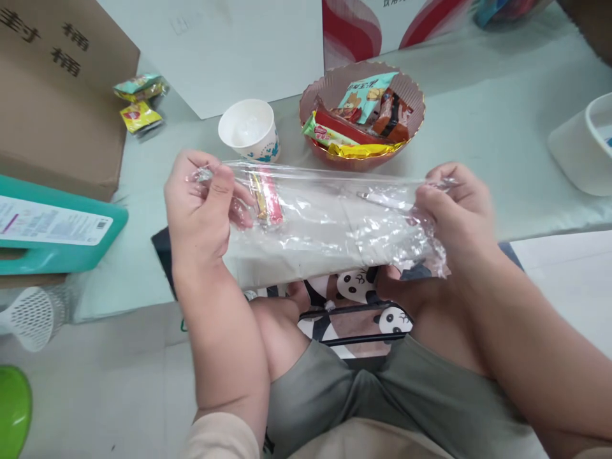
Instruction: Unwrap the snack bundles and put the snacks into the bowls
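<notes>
A clear plastic bag (329,220) is stretched taut sideways between my two hands, above the near edge of the table. My left hand (205,191) pinches its left end, and my right hand (454,201) grips the right end, where the film is bunched. A red and gold snack packet (266,196) shows at the bag's left part; whether it lies inside or behind the film I cannot tell. Just beyond the bag stand a white paper cup (248,131) with blue leaf print and a pinkish scalloped bowl (308,121) holding several wrapped snacks.
Small snack packets (141,118) lie by a cardboard box (62,95) at the left. A teal jug (62,223) stands nearer. White panels (229,44) rise at the back. A white container (583,146) sits at the right. Below are panda-print fabric (354,325) and a white perforated basket (33,319).
</notes>
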Demonstrator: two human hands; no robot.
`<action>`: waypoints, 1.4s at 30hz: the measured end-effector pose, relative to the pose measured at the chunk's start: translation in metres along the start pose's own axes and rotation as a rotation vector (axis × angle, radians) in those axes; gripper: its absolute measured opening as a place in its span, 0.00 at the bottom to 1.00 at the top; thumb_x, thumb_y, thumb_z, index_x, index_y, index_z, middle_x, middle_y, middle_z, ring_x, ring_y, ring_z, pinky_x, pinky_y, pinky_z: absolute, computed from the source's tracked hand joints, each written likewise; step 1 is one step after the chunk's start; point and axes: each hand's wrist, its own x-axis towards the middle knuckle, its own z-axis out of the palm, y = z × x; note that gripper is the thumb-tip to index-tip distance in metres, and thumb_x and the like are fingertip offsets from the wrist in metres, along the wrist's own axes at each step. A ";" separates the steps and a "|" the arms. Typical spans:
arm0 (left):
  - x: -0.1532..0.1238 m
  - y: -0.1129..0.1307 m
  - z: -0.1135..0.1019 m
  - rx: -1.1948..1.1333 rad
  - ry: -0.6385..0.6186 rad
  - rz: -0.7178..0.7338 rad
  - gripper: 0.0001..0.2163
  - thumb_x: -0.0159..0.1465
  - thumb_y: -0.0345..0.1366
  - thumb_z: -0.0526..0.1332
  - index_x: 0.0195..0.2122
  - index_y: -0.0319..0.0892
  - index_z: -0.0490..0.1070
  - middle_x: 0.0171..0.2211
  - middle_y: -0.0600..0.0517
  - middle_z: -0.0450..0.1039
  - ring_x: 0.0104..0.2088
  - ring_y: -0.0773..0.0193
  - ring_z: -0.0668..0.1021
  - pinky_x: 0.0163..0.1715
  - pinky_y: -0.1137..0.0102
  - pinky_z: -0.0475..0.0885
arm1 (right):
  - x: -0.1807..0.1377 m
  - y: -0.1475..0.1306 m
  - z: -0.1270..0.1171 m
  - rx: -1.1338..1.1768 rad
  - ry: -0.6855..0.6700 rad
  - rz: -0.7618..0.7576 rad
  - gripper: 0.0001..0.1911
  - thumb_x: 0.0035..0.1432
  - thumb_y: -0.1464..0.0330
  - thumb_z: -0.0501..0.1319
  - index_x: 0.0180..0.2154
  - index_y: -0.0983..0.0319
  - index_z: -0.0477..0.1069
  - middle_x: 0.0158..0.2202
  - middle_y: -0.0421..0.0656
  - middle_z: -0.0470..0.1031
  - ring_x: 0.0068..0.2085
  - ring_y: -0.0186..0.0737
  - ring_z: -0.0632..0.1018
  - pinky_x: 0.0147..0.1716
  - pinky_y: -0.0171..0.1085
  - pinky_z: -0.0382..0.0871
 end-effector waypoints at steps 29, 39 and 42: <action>-0.008 -0.046 0.054 -0.251 -0.522 -0.717 0.31 0.53 0.62 0.71 0.46 0.41 0.75 0.47 0.41 0.82 0.47 0.52 0.84 0.41 0.64 0.80 | -0.001 0.012 0.039 0.009 -0.148 0.276 0.15 0.63 0.54 0.62 0.35 0.57 0.61 0.28 0.37 0.75 0.28 0.33 0.79 0.24 0.32 0.70; -0.016 -0.034 0.066 -0.105 -0.651 -0.682 0.33 0.47 0.48 0.79 0.50 0.40 0.73 0.39 0.46 0.84 0.37 0.60 0.85 0.34 0.72 0.77 | -0.009 0.011 0.042 -0.347 -0.125 0.081 0.11 0.62 0.59 0.61 0.36 0.57 0.62 0.24 0.35 0.76 0.22 0.35 0.77 0.26 0.37 0.69; -0.017 -0.035 0.066 0.041 -0.548 -0.640 0.23 0.52 0.43 0.76 0.44 0.39 0.73 0.29 0.51 0.81 0.29 0.65 0.83 0.28 0.74 0.75 | -0.009 0.010 0.041 -0.355 -0.127 0.051 0.10 0.62 0.60 0.61 0.38 0.57 0.63 0.22 0.34 0.74 0.21 0.35 0.75 0.26 0.37 0.67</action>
